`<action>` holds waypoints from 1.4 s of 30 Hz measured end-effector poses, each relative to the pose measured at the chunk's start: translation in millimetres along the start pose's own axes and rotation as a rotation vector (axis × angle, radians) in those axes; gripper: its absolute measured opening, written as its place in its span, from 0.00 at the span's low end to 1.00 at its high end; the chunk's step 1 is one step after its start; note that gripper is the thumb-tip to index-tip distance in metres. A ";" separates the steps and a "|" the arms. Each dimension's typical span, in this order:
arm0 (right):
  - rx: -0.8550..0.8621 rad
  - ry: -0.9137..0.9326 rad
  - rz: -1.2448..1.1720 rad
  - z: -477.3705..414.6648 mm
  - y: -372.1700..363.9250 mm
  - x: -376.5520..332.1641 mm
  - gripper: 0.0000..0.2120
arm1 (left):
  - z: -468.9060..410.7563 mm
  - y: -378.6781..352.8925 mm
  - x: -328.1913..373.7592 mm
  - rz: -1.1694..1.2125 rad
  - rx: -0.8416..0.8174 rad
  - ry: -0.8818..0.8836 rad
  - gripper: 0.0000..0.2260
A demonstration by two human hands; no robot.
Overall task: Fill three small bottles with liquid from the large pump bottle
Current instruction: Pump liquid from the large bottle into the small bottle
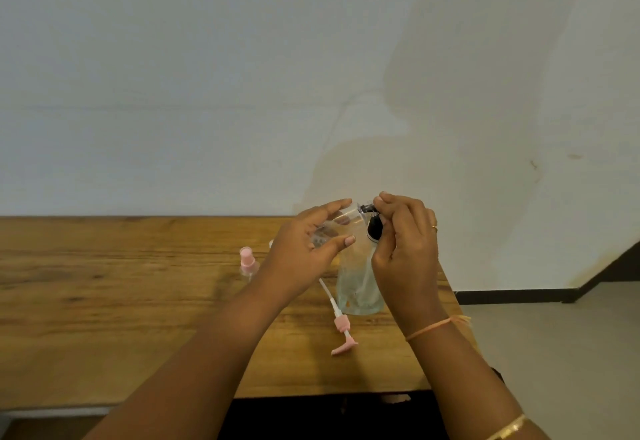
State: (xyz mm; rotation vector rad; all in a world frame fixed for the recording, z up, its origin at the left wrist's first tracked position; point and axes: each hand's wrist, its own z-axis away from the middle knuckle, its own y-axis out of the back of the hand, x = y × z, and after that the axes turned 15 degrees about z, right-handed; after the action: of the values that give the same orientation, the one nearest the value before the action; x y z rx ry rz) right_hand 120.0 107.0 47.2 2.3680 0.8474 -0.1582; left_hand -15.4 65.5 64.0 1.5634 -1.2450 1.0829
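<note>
Small bottle (346, 219) held tilted in my left hand (306, 252) at the spout of the large pump bottle (356, 283); my right hand (407, 245) grips its black head (374, 228).

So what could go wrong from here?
1. The left hand holds the small clear bottle tilted in the air at the black pump head; a squirt may miss its mouth and wet the wooden table.
2. The right hand grips only the pump head, so the large bottle might tip.
3. The loose pink pump lies beside it and could get knocked.
</note>
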 end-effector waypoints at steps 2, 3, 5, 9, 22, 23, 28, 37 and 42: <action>-0.024 -0.003 -0.009 -0.7 -2.0 0.3 0.13 | 0.4 -1.4 -0.9 0.014 0.012 0.022 0.21; -0.035 -0.009 -0.005 -1.0 -1.0 -0.1 0.13 | 1.2 -2.2 -0.3 0.008 0.019 0.024 0.21; -0.037 -0.021 0.000 -1.0 3.2 -2.1 0.12 | 2.8 -3.3 2.3 -0.005 0.016 0.008 0.21; -0.003 -0.046 -0.017 0.8 12.8 -5.5 0.12 | 7.4 -3.7 8.4 -0.020 0.011 -0.045 0.22; -0.029 -0.006 -0.021 4.3 4.0 0.8 0.13 | 8.2 -4.4 4.1 0.005 -0.012 0.009 0.19; -0.035 -0.013 -0.023 2.7 6.0 -0.4 0.13 | 8.8 -5.6 4.2 -0.001 -0.003 0.004 0.19; -0.051 -0.055 -0.061 -5.9 16.8 -4.4 0.12 | 7.9 -6.6 6.0 0.010 0.020 -0.035 0.19; -0.046 -0.056 -0.005 -5.4 10.2 -3.3 0.12 | 1.3 -5.0 5.0 0.006 0.002 -0.019 0.19; -0.052 -0.030 0.025 -1.9 7.0 -4.0 0.11 | 2.2 -3.3 2.5 -0.009 -0.012 0.002 0.18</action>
State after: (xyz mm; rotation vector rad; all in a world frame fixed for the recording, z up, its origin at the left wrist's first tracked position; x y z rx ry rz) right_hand 120.9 101.7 53.5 2.3215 0.7983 -0.1588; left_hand -11.5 63.2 65.5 1.5573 -1.2402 1.0696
